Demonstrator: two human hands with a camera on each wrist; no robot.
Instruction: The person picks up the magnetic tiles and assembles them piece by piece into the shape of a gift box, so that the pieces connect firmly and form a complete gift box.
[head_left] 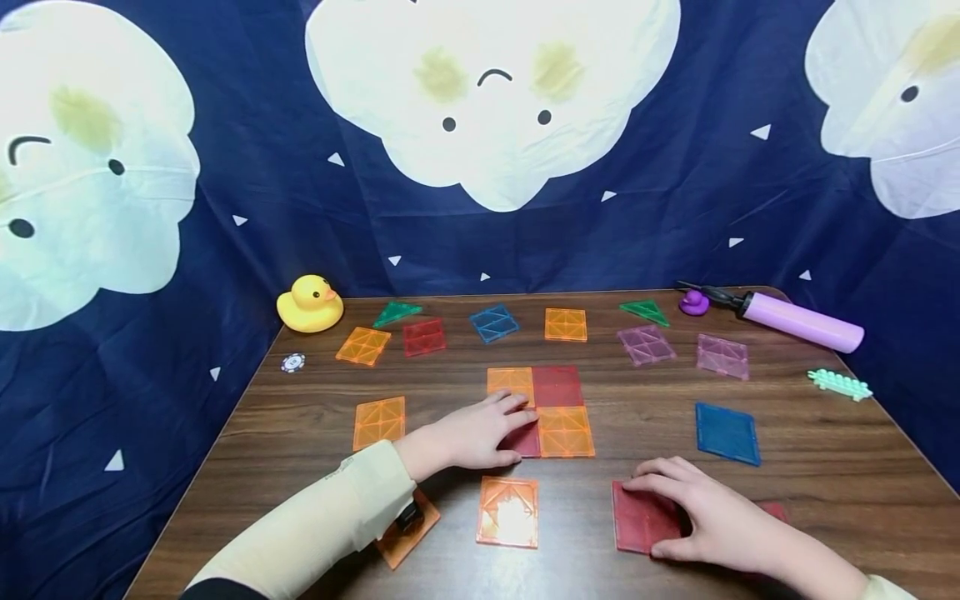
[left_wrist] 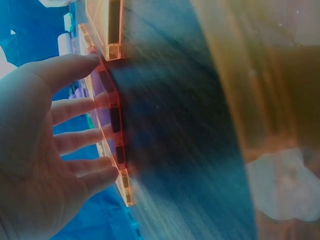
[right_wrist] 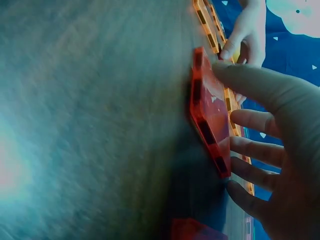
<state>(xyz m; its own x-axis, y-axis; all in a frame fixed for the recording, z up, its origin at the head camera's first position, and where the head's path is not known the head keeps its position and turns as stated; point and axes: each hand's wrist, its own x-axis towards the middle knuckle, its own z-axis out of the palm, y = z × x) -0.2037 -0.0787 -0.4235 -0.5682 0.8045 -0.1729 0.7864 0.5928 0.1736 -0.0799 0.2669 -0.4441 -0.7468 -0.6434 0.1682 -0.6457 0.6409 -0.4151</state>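
Near the middle of the table, my left hand (head_left: 480, 432) rests its fingertips on a red square magnetic tile (head_left: 525, 440). That tile is the near-left part of a two-by-two block with an orange tile (head_left: 567, 432) beside it and a dark red tile (head_left: 557, 385) diagonally behind. In the left wrist view the fingers are fairly straight, the thumb at the tile's edge. At the front right, my right hand (head_left: 708, 517) spans another red square tile (head_left: 637, 521), gripping it between thumb and curved fingers. Another red tile (right_wrist: 192, 230) lies partly hidden under that hand.
Loose orange tiles lie at the front (head_left: 507, 533) and left (head_left: 379, 421); a blue tile (head_left: 727, 433) is at right. Several more tiles line the back. A yellow duck (head_left: 310, 305), poker chip (head_left: 293, 362), purple duck (head_left: 693, 302), pink pump (head_left: 802, 322) and green toy (head_left: 840, 383) sit near the edges.
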